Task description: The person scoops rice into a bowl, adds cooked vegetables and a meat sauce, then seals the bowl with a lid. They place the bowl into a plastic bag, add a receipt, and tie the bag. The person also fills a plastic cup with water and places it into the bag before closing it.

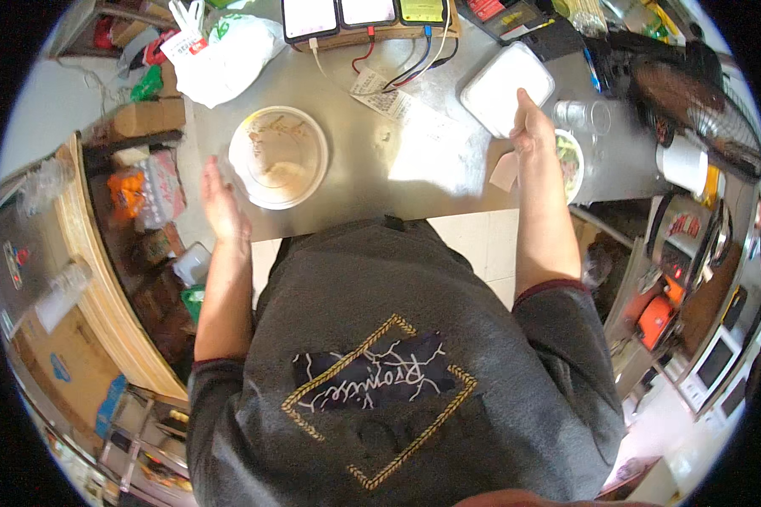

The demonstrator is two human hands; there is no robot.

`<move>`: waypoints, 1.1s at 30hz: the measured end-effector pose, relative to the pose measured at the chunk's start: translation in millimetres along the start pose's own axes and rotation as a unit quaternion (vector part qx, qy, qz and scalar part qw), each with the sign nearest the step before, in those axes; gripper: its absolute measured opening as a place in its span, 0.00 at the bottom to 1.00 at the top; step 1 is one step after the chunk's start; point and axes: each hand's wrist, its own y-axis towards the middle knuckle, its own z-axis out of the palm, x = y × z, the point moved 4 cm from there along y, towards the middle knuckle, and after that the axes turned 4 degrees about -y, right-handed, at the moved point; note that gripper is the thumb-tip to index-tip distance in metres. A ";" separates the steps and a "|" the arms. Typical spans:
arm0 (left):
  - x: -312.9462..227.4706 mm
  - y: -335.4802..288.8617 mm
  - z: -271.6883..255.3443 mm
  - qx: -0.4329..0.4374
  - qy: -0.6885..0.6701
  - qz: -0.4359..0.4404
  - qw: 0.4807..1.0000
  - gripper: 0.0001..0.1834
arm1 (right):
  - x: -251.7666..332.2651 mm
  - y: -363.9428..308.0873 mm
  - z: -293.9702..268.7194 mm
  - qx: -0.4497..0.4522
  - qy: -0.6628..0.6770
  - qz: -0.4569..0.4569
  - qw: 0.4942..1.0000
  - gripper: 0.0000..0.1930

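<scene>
My right hand grips the near right edge of a white square takeaway box. Its thumb lies over the edge, and the fingers beneath are mostly hidden. My left hand is open, its fingers stretched out just left of a round takeaway bowl. That bowl has a clear lid with brownish food showing under it, and stands near the front edge of the metal table. Partly behind my right forearm is a smaller round bowl with something green in it.
Several phones with cables stand at the back, a paper receipt before them. A white plastic bag sits back left. Clear cups and a fan are at the right. Shelving flanks my left side.
</scene>
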 end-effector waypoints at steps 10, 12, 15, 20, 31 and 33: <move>-19.3 -74.7 25.8 0.083 -0.004 0.158 0.984 0.18 | 15.3 3.1 9.9 0.149 0.055 0.089 0.983 0.20; -16.5 -89.2 44.5 0.129 -0.021 0.102 0.986 0.18 | 17.2 -5.5 8.5 0.205 0.095 0.081 0.971 0.21; -18.4 -119.4 78.9 0.270 0.012 0.068 0.960 0.18 | 14.1 -46.5 2.1 0.246 0.136 0.038 0.959 0.24; -14.7 -158.1 109.4 0.364 -0.207 -0.095 0.903 0.33 | -18.2 -170.1 49.4 0.418 0.185 0.011 0.890 0.30; -31.3 -72.9 -16.5 0.155 -0.170 -0.150 0.962 0.33 | -81.1 -221.9 164.4 0.498 -0.170 -0.089 0.846 0.28; -24.8 -56.3 -16.0 0.149 -0.136 -0.130 0.971 0.32 | -92.6 -215.0 176.0 0.482 -0.196 -0.108 0.847 0.29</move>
